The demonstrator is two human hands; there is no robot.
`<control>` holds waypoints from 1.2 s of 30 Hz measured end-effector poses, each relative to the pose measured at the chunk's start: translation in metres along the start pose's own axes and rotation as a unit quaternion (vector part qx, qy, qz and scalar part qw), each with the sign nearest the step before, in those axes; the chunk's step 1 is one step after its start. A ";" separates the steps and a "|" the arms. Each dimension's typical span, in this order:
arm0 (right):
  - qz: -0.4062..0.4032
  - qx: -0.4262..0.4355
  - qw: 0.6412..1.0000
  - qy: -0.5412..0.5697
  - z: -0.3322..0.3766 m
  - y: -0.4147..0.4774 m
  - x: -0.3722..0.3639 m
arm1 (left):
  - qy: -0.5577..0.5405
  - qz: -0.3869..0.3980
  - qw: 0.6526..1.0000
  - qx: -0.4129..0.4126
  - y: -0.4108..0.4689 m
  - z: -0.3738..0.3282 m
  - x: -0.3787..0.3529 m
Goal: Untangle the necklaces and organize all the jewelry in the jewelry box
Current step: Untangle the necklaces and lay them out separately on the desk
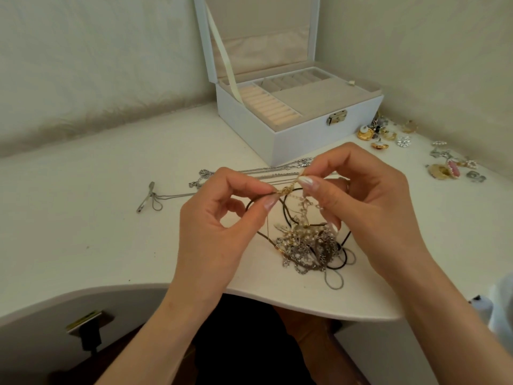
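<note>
No readable text, label, brand, number or sign shows on anything in this view.

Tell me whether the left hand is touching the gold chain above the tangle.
Touching. The head view shows the left hand pinching the end of the gold chain between thumb and forefinger, with no gap, above the tangled necklaces.

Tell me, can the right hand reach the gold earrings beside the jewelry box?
Probably, once freed: the right hand pinches the gold chain, though nothing stands between it and the gold earrings.
</note>
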State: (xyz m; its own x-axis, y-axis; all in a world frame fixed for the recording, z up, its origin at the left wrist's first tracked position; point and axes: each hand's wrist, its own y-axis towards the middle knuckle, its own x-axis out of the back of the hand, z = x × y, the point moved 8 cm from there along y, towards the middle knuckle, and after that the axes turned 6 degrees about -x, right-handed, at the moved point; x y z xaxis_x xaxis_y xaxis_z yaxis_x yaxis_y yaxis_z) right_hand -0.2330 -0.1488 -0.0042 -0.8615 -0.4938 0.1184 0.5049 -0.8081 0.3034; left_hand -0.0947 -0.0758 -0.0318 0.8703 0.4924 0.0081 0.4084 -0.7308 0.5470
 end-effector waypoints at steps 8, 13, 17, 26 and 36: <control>0.012 -0.017 0.999 0.046 0.003 0.002 -0.005 | -0.033 0.071 0.996 0.032 0.002 0.006 -0.013; 0.012 -0.019 0.999 0.045 0.001 0.003 -0.004 | -0.061 0.107 0.991 0.057 0.001 0.009 -0.021; 0.019 0.002 0.999 0.026 0.001 0.004 -0.006 | -0.106 0.116 0.985 0.069 0.000 0.008 -0.024; 0.015 0.004 1.000 -0.019 -0.006 0.005 -0.004 | -0.139 0.135 0.978 0.077 0.000 0.004 -0.028; 0.019 0.017 1.000 -0.007 -0.002 0.004 -0.003 | -0.141 0.113 0.980 0.079 -0.001 0.007 -0.025</control>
State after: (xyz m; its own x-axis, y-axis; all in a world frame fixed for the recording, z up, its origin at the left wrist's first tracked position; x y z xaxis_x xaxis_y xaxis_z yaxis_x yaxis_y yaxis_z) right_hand -0.2280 -0.1514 -0.0054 -0.8421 -0.5199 0.1431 0.5359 -0.7773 0.3297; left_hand -0.1145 -0.0907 -0.0381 0.9758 0.1754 -0.1303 0.2146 -0.8808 0.4220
